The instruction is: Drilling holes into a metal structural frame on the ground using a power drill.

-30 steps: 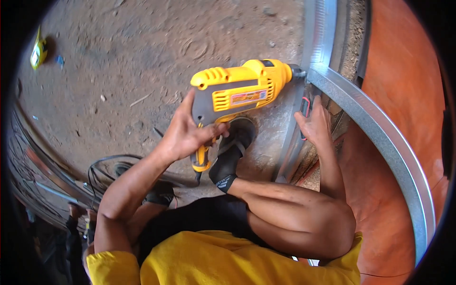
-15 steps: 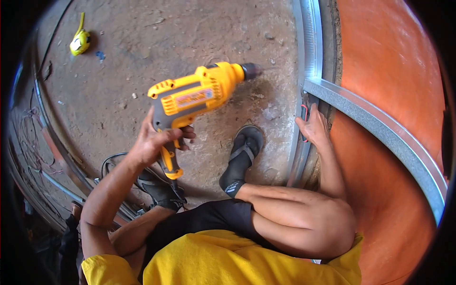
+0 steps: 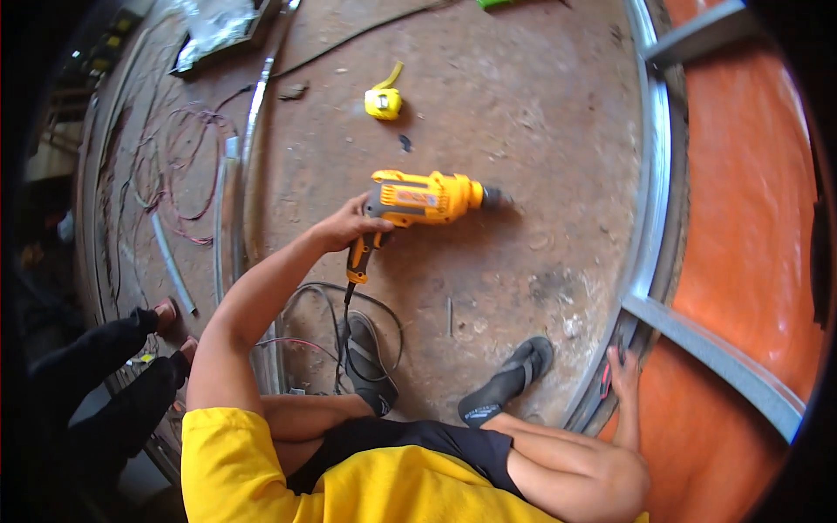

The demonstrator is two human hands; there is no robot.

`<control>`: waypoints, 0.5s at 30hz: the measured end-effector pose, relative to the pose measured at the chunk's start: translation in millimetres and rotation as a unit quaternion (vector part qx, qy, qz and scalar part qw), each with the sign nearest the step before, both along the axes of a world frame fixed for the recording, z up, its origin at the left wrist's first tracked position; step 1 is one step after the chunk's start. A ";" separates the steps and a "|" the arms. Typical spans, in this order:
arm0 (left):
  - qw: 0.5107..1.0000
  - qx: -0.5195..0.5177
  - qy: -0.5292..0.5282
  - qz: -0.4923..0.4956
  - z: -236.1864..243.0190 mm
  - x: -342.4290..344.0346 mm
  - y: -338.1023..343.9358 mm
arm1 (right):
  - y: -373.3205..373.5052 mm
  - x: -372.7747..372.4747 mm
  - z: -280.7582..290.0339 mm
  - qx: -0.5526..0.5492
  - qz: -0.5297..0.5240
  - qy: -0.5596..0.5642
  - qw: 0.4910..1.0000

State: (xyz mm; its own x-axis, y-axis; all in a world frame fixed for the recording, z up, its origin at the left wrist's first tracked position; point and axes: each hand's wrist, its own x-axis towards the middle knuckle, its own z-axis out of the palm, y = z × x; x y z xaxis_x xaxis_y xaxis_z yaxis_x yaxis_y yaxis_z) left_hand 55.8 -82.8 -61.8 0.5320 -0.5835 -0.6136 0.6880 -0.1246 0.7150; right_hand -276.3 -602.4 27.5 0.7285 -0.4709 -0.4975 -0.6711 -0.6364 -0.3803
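My left hand [image 3: 350, 225] is closed around the grip of a yellow-and-black corded power drill [image 3: 417, 199]. The drill lies level, its dark chuck pointing right, low over the brown floor; whether it touches the floor I cannot tell. At the right, my right hand [image 3: 624, 373] is closed at a small red-and-black handled tool [image 3: 605, 381], whose working end I cannot make out. That tool sits against the silver metal channel [image 3: 658, 157], just below the joint with a metal crosspiece [image 3: 715, 349].
A yellow tape measure [image 3: 384, 103] lies beyond the drill. The drill's black cord [image 3: 397, 318] loops by my left foot. Tangled wires [image 3: 187, 166] and metal strips [image 3: 228, 209] lie left. Another person's legs [image 3: 113, 349] show at lower left. Orange sheeting [image 3: 741, 174] covers the right side.
The drill has moved away from my body, down toward the floor, with my left hand still around it. My view has shifted, showing more floor on the left. My right hand stays by the channel.
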 end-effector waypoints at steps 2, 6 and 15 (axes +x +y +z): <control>0.991 0.076 -0.108 -0.027 7.5 3.4 5.7 | 13.1 12.0 0.0 -0.001 0.051 0.057 0.997; 0.984 0.131 -0.096 -0.068 31.3 13.6 -2.7 | 56.6 51.2 12.3 -0.016 0.168 0.025 0.985; 0.901 0.311 -0.285 -0.106 18.1 -11.8 8.5 | 101.4 205.1 30.2 -0.080 0.403 0.047 0.910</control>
State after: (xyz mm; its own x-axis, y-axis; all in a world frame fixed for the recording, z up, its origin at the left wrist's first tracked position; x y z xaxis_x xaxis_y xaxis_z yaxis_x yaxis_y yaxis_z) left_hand 44.0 -74.3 -43.7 0.7812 -0.3460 -0.5196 0.1458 -0.7082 0.6908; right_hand -71.2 -501.0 57.7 0.8271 0.1259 -0.5477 0.0143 -0.9790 -0.2035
